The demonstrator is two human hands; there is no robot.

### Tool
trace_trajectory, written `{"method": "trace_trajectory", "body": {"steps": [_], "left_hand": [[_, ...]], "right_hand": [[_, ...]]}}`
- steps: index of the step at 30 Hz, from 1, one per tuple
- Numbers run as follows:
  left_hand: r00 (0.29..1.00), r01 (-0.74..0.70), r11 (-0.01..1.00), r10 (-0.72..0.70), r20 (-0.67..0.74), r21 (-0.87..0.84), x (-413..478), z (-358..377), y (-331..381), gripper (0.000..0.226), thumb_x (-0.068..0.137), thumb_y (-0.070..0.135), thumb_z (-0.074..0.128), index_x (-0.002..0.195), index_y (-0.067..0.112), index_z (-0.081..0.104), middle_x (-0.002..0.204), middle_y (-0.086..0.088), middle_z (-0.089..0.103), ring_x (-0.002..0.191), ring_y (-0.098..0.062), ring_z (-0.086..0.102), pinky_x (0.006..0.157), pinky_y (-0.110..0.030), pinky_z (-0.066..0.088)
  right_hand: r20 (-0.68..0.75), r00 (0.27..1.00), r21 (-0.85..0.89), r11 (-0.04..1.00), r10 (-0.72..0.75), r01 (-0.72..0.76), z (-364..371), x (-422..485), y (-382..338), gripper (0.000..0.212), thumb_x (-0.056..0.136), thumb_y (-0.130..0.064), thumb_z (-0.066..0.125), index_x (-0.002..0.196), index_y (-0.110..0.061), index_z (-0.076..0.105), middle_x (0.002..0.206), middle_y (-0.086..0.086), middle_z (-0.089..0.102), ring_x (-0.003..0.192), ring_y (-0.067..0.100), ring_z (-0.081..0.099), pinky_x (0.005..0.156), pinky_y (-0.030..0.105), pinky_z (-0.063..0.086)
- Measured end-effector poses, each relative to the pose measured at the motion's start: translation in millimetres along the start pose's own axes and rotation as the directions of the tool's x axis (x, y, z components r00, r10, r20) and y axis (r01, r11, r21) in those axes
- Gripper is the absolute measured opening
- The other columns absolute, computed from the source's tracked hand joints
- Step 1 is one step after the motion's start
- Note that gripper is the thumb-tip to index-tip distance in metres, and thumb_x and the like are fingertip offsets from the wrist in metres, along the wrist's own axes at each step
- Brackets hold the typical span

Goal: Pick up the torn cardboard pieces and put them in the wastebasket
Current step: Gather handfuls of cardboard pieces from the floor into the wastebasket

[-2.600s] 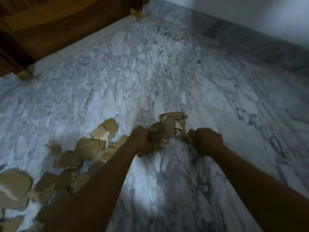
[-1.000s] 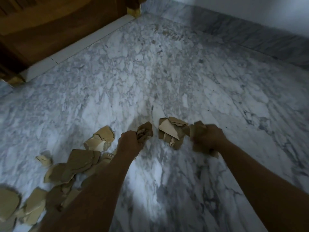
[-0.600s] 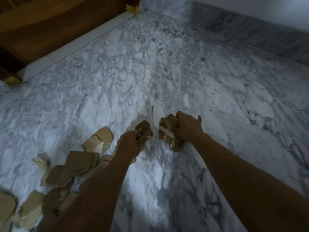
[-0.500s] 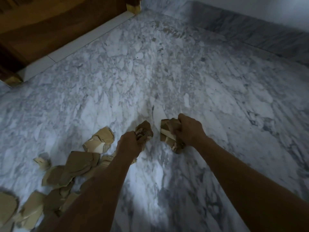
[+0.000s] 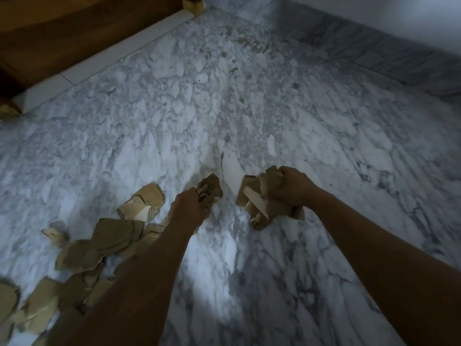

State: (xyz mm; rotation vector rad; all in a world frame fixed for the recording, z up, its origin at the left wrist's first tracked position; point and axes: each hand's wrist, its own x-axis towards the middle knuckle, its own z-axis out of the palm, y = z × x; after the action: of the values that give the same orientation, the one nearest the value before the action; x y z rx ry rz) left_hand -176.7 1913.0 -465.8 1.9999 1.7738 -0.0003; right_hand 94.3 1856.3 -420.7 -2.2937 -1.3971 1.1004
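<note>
Main risk: holding a fat, ragged bundle [image 5: 257, 203] in R hand [image 5: 291, 188], curled over the top only, w/ several bits poking out left and below. Likely to shed pcs on the lift or carry unless squeezed tighter. Same w/ L hand [image 5: 189, 206], fisted round a small wad [image 5: 210, 192]: less to lose, but corrugated edges sticking out the far side. Both loads low over the marble floor [image 5: 249, 96], close together, not touching; can't tell if bundle's bottom rests on it.

Also easy to leave behind: loose torn pieces [image 5: 109, 236] scattered near left, overlapping, some under L forearm. Prob. more trips needed. Flat bits on smooth stone, so prob. awkward to pinch up w/ hands already full.

Containers: no wastebasket in view, so can't tell where it is or what's in it. Far left, only a wooden furniture base [image 5: 74, 33].
</note>
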Motion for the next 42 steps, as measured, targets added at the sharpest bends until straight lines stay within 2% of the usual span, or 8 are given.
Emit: {"method": "trace_trajectory", "body": {"steps": [4, 7, 10, 16, 21, 24, 35, 42], "left_hand": [[1.0, 0.013, 1.0, -0.013, 0.003, -0.027, -3.5, -3.4, 3.2, 0.036, 0.076, 0.026, 0.072, 0.105, 0.011, 0.057, 0.104, -0.012, 0.065, 0.097, -0.037, 0.063, 0.068, -0.034, 0.044], [1.0, 0.014, 0.999, -0.015, -0.007, -0.041, -6.2, -4.3, 4.3, 0.034, 0.076, 0.024, 0.072, 0.104, 0.012, 0.057, 0.102, -0.012, 0.066, 0.094, -0.036, 0.063, 0.067, -0.032, 0.043], [1.0, 0.002, 0.999, -0.003, -0.016, -0.038, -6.6, -3.2, 2.7, 0.033, 0.075, 0.024, 0.071, 0.102, 0.011, 0.057, 0.1, -0.013, 0.066, 0.093, -0.037, 0.063, 0.067, -0.033, 0.044], [0.999, -0.009, 1.0, 0.008, -0.041, -0.027, -6.0, 0.8, -0.5, 0.035, 0.077, 0.025, 0.072, 0.104, 0.01, 0.058, 0.102, -0.014, 0.066, 0.095, -0.038, 0.063, 0.074, -0.039, 0.05], [1.0, 0.004, 1.0, -0.005, -0.018, -0.024, -4.0, 0.1, -1.7, 0.036, 0.078, 0.027, 0.072, 0.106, 0.011, 0.056, 0.104, -0.013, 0.065, 0.097, -0.037, 0.063, 0.073, -0.038, 0.049], [1.0, 0.003, 1.0, -0.003, -0.008, -0.03, -3.7, -1.7, -2.8, 0.036, 0.078, 0.028, 0.072, 0.105, 0.01, 0.057, 0.105, -0.014, 0.065, 0.097, -0.037, 0.063, 0.074, -0.038, 0.049], [0.987, 0.104, 0.99, -0.09, 0.133, -0.098, 32.5, -77.4, -53.1, 0.06, 0.055, 0.057, 0.079, 0.097, 0.015, 0.07, 0.091, -0.005, 0.068, 0.087, -0.024, 0.065, 0.077, -0.031, 0.053], [0.969, 0.083, 0.974, -0.128, 0.21, 0.209, 21.0, -89.8, -142.9, 0.047, 0.054, 0.058, 0.065, 0.084, 0.022, 0.069, 0.086, -0.004, 0.069, 0.087, -0.025, 0.067, 0.081, -0.035, 0.056]], "right_hand": [[-0.093, 0.992, 0.055, 0.995, -0.082, 0.087, -37.6, -22.0, -7.9, 0.057, 0.075, -0.037, 0.082, 0.121, -0.018, 0.055, 0.113, 0.002, 0.061, 0.102, 0.023, 0.06, 0.086, 0.038, 0.052], [-0.163, 0.959, -0.13, 0.969, -0.23, 0.21, -41.5, -37.8, -14.5, 0.036, 0.082, -0.028, 0.074, 0.109, -0.016, 0.053, 0.092, 0.003, 0.064, 0.082, 0.025, 0.063, 0.061, 0.031, 0.044], [-0.067, 0.933, -0.372, 0.876, -0.354, 0.306, -13.1, -43.2, -7.8, 0.041, 0.083, -0.034, 0.067, 0.118, -0.02, 0.051, 0.103, 0.003, 0.061, 0.091, 0.028, 0.063, 0.069, 0.034, 0.047], [-0.108, 0.942, -0.537, 0.816, -0.319, 0.214, 38.5, -39.3, 7.7, 0.042, 0.091, -0.041, 0.061, 0.123, -0.014, 0.055, 0.111, 0.007, 0.059, 0.096, 0.029, 0.058, 0.065, 0.034, 0.041], [-0.143, 0.99, -0.207, 0.978, -0.013, -0.017, 7.7, -18.5, -12.2, 0.033, 0.078, -0.044, 0.074, 0.092, -0.015, 0.067, 0.082, -0.004, 0.065, 0.082, 0.017, 0.068, 0.06, 0.02, 0.045], [-0.05, 0.996, 0.17, 0.983, 0.079, -0.07, -9.4, -3.3, -36.1, 0.079, 0.048, -0.059, 0.081, 0.106, -0.008, 0.068, 0.101, 0.005, 0.067, 0.095, 0.022, 0.065, 0.074, 0.03, 0.05], [-0.163, 0.974, -0.095, 0.98, 0.157, -0.174, 72.8, 5.3, -36.6, 0.064, 0.082, -0.061, 0.061, 0.13, -0.021, 0.052, 0.125, 0.015, 0.045, 0.108, 0.043, 0.056, 0.095, 0.048, 0.048], [-0.284, 0.952, -0.41, 0.912, -0.113, -0.014, 92.4, -6.8, -48.2, 0.046, 0.092, -0.033, 0.063, 0.13, -0.018, 0.041, 0.12, 0.02, 0.042, 0.095, 0.042, 0.055, 0.067, 0.044, 0.045]]}}
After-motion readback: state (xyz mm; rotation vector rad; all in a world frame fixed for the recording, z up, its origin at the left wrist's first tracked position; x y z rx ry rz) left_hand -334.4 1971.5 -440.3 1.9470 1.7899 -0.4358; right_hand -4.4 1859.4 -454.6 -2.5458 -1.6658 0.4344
